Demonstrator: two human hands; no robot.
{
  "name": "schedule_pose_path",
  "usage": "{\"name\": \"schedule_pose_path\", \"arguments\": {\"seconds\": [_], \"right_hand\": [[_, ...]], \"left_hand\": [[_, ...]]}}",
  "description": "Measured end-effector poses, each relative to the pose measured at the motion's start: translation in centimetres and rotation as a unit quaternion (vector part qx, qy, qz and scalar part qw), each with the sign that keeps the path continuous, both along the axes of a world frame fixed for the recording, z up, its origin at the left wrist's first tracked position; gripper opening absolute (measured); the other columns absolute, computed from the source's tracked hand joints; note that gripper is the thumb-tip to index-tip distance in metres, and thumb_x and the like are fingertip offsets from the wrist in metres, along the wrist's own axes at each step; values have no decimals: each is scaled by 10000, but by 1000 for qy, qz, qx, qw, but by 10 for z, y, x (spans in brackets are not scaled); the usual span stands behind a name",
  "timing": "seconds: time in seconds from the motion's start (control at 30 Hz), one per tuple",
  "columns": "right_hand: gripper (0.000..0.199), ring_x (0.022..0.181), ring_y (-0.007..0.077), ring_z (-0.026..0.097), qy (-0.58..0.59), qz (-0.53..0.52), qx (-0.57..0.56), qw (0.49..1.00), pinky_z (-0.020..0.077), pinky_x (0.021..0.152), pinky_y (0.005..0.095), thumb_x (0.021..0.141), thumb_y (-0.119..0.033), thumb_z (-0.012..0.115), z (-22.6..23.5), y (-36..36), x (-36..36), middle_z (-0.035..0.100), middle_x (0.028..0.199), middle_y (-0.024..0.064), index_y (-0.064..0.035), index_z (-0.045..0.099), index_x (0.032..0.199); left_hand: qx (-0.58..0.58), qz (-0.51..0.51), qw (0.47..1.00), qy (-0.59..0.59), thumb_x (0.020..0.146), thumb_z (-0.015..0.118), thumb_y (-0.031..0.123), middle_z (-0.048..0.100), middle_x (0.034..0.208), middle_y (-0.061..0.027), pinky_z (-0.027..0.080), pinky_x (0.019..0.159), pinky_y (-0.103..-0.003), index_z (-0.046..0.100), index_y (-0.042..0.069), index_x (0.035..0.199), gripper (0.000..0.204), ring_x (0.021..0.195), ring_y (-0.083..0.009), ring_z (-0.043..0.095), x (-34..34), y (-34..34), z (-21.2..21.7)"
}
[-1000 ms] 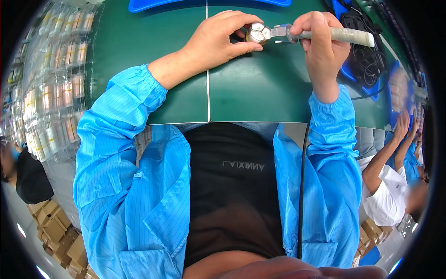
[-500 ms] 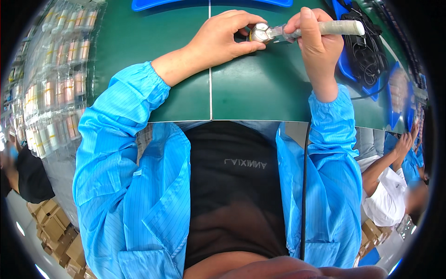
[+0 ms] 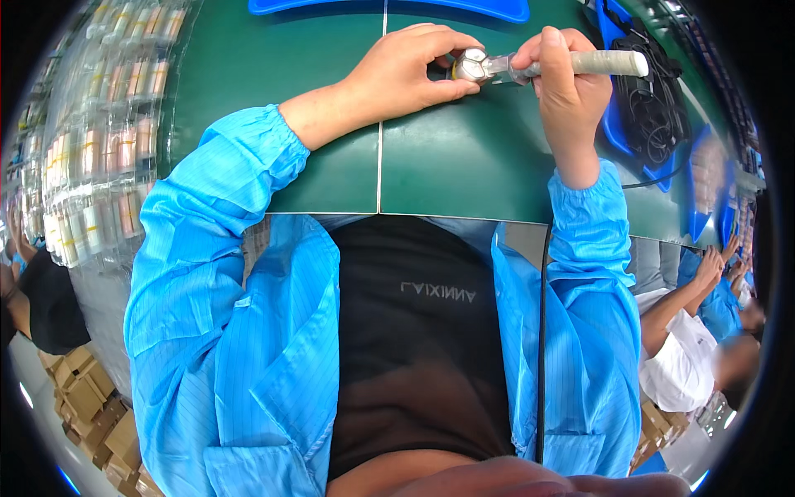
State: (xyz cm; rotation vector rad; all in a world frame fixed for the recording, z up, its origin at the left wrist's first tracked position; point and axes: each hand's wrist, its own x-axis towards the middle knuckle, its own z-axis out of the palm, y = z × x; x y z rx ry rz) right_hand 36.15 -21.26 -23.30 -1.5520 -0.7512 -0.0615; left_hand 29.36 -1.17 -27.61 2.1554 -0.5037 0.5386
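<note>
The left hand pinches a small, light, hard-looking round part by its rim while the right hand fingers wrap a tool.

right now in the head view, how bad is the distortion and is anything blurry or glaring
Head view: strong fisheye, the green table edge bows and dark corners ring the picture; the left hand, right hand and small round part are sharp, the part glints; the rim is smeared.

That small round silvery part sits on the green mat at the far edge, pinched upright-ish, and the tape-wrapped pale tool lies nearly level — metal tip touching it.
</note>
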Motion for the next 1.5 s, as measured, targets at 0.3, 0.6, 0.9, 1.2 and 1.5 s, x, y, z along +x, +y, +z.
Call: {"name": "schedule_pose_path", "arguments": {"seconds": [0.3,0.6,0.9,1.2,1.5], "right_hand": [[258,521,76,453,86,-29,134,987,378,502,208,1019,-176,517,5,-6,9,651,749,120,-20,557,818],[240,507,96,442,91,37,145,985,416,532,258,1016,-171,504,-2,-6,22,658,791,161,-17,542,836],[261,525,60,454,40,26,61,997,361,485,203,1020,-191,515,-3,-1,16,676,787,109,-28,570,825],[270,538,41,459,18,3,14,1000,352,490,193,1025,-196,520,-5,1,12,679,781,77,-24,597,831],[263,523,50,462,14,-9,22,1000,368,491,197,1019,-181,515,-3,0,10,680,779,99,-11,583,830]], "left_hand": [[-9,-45,999,-2,812,702,151,644,1062,-91,542,837,-351,622,109,1220,418,966,-252,647,3,-1,-1],[-2,44,999,4,828,770,286,612,989,-115,531,834,-353,576,45,1200,484,963,-262,632,-2,-7,2],[-29,12,999,6,811,750,184,637,970,-89,544,741,-330,652,82,1147,365,839,-236,641,0,-5,-3],[-20,6,1000,16,809,729,167,626,948,-86,542,746,-328,652,78,1153,363,838,-235,644,1,-5,-2],[-29,-5,1000,3,805,724,164,626,955,-93,545,752,-336,647,80,1156,369,844,-246,647,5,-5,-5]]}}
